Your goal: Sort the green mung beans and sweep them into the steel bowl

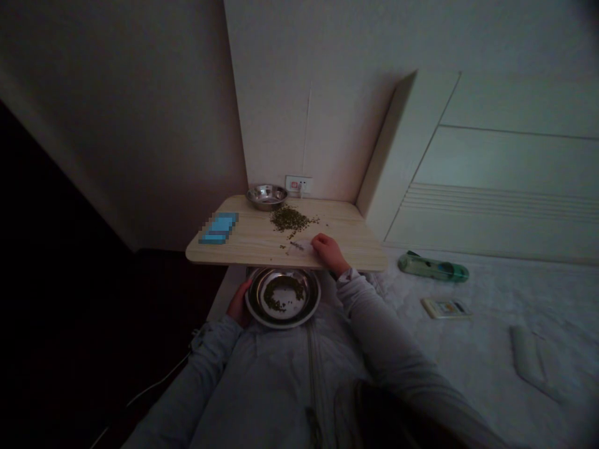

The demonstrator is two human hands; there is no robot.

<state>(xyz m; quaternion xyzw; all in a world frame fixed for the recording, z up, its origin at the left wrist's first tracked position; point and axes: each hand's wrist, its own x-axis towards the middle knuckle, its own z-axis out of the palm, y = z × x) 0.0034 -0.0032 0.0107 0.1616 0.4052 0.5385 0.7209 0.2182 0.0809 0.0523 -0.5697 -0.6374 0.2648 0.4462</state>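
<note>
My left hand (239, 304) is closed on the left rim of a steel bowl (309, 313), which sits below the table's front edge, just in front of my body. A ring of small green beans (292, 284) lies on the bowl's bottom. My right hand (328, 252) rests over the front right of the wooden table (243, 249), fingers bent closed on a thin, see-through plastic piece (302, 247). A few beans lie at that piece. Beyond it spreads a loose pile of green beans (290, 219) on the tabletop.
A second steel bowl (267, 197) stands at the table's back left, near a wall socket (299, 184). A blurred blue item (219, 228) lies on the left. On the bed at right are a green bottle (433, 268), a phone-like item (447, 308) and a pale case-like object (533, 358).
</note>
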